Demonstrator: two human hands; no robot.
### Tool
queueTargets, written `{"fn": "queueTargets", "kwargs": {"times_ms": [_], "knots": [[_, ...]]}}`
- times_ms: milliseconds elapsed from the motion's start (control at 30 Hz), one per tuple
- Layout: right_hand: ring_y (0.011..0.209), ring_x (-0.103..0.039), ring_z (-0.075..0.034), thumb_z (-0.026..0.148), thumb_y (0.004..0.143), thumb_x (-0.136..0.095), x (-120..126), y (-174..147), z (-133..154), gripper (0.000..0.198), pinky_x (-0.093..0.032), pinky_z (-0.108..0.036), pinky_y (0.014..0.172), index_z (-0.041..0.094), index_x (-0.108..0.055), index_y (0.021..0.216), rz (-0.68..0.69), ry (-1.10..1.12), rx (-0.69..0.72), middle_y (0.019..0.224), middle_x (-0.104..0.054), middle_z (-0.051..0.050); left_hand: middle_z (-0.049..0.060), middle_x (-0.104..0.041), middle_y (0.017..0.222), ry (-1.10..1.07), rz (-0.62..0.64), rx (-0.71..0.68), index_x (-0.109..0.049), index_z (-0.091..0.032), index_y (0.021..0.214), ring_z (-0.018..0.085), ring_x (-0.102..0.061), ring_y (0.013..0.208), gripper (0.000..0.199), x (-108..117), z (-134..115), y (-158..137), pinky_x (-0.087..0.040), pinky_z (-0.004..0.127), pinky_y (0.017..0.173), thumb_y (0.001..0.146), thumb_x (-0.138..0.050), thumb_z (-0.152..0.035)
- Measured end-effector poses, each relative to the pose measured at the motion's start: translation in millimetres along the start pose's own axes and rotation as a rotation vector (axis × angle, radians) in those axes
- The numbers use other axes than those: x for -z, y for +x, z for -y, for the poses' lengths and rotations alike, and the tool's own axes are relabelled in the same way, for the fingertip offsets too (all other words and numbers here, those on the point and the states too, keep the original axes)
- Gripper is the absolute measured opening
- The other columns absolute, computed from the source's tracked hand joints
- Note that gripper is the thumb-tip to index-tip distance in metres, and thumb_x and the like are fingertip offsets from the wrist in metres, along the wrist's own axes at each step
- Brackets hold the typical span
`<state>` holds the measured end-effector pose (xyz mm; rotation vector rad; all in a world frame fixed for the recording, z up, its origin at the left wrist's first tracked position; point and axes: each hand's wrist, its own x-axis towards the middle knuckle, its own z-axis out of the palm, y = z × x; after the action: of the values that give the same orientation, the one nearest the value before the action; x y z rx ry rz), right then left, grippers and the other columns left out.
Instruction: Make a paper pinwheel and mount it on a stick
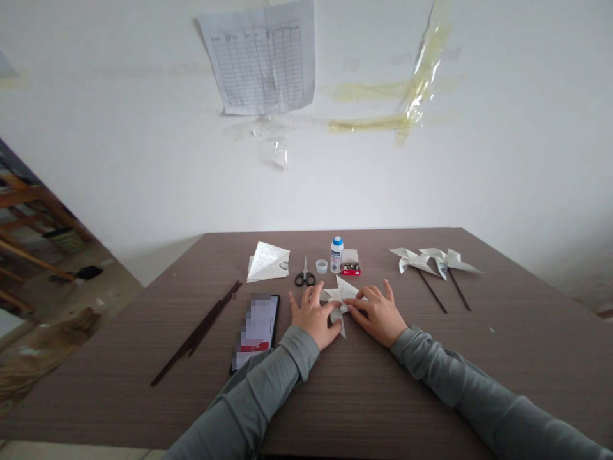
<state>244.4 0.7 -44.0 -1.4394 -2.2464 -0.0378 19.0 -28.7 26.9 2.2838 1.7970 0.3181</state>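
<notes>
A folded pinwheel of printed paper [338, 295] lies on the table between my two hands. My left hand [313, 316] holds its left side, with the index finger pressing near the middle and the other fingers raised and spread. From the right, my right hand [380, 314] presses thumb and index finger against the pinwheel's centre, its outer fingers lifted. Just beyond stand a white glue bottle with a blue cap [337, 255], a small clear cup [321, 266] and a red box of small metal pieces [351, 269]. Black-handled scissors [305, 276] lie behind my left hand.
Two finished-looking pinwheels on dark sticks [409, 259] lie at the right. Folded paper sheets [267, 263] are at the back left. Several dark sticks [201, 329] and a phone [256, 329] lie left of my arm. The white wall [158, 160] rises behind the table [502, 370].
</notes>
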Motion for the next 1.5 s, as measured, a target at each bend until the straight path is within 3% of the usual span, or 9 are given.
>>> {"fn": "queueTargets", "kwargs": {"times_ms": [167, 400, 567, 867, 1033, 1200, 1500], "knots": [[0.133, -0.082, -0.039, 0.031, 0.120, -0.082, 1, 3, 0, 0.034, -0.042, -0.100, 0.144, 0.050, -0.102, 0.140, 0.048, -0.016, -0.023, 0.125, -0.089, -0.009, 0.014, -0.063, 0.202, -0.007, -0.005, -0.004, -0.100, -0.041, 0.153, 0.057, -0.056, 0.185, 0.050, -5, 2, 1, -0.030, 0.102, 0.152, 0.104, -0.099, -0.029], [0.132, -0.080, -0.038, 0.037, 0.125, -0.072, 0, 3, -4, 0.035, -0.044, -0.095, 0.145, 0.045, -0.102, 0.140, 0.054, -0.010, 0.005, 0.125, -0.087, -0.010, 0.011, -0.059, 0.206, 0.002, -0.055, -0.032, -0.097, -0.041, 0.157, 0.056, -0.056, 0.186, 0.052, -17, 10, 0, -0.030, 0.100, 0.153, 0.106, -0.098, -0.033], [0.132, -0.081, -0.038, 0.033, 0.124, -0.076, -3, 1, -3, 0.033, -0.045, -0.097, 0.144, 0.045, -0.102, 0.141, 0.039, -0.023, -0.011, 0.125, -0.087, -0.009, 0.012, -0.061, 0.204, 0.002, -0.025, -0.010, -0.099, -0.040, 0.152, 0.057, -0.058, 0.184, 0.046, -11, 5, -2, -0.032, 0.101, 0.153, 0.107, -0.098, -0.034], [0.132, -0.082, -0.039, 0.032, 0.121, -0.079, -1, 2, -2, 0.035, -0.046, -0.092, 0.144, 0.048, -0.102, 0.143, 0.024, 0.006, -0.002, 0.126, -0.087, -0.009, 0.014, -0.056, 0.208, 0.015, 0.033, 0.013, -0.096, -0.041, 0.163, 0.059, -0.053, 0.189, 0.054, -1, 1, -2, -0.026, 0.105, 0.152, 0.109, -0.099, -0.033], [0.138, -0.081, -0.040, 0.033, 0.122, -0.079, 3, 4, 1, 0.037, -0.044, -0.099, 0.143, 0.050, -0.100, 0.148, 0.097, -0.002, -0.028, 0.133, -0.087, -0.009, 0.014, -0.060, 0.205, -0.001, -0.013, -0.002, -0.097, -0.041, 0.157, 0.058, -0.057, 0.186, 0.054, -8, 5, -2, -0.032, 0.101, 0.152, 0.104, -0.104, -0.034], [0.141, -0.081, -0.041, 0.035, 0.123, -0.079, 4, 4, 1, 0.035, -0.043, -0.097, 0.145, 0.049, -0.100, 0.148, 0.098, -0.007, -0.040, 0.136, -0.088, -0.010, 0.017, -0.061, 0.203, -0.015, -0.041, -0.006, -0.095, -0.038, 0.159, 0.056, -0.059, 0.183, 0.060, -13, 8, 0, -0.035, 0.101, 0.151, 0.101, -0.108, -0.037], [0.144, -0.081, -0.043, 0.036, 0.126, -0.075, 12, 4, 4, 0.037, -0.036, -0.100, 0.148, 0.047, -0.100, 0.151, 0.153, 0.042, -0.058, 0.139, -0.090, -0.012, 0.014, -0.060, 0.205, 0.012, -0.007, -0.008, -0.098, -0.040, 0.155, 0.060, -0.057, 0.185, 0.049, -6, 6, 3, -0.030, 0.105, 0.150, 0.106, -0.104, -0.036]]}}
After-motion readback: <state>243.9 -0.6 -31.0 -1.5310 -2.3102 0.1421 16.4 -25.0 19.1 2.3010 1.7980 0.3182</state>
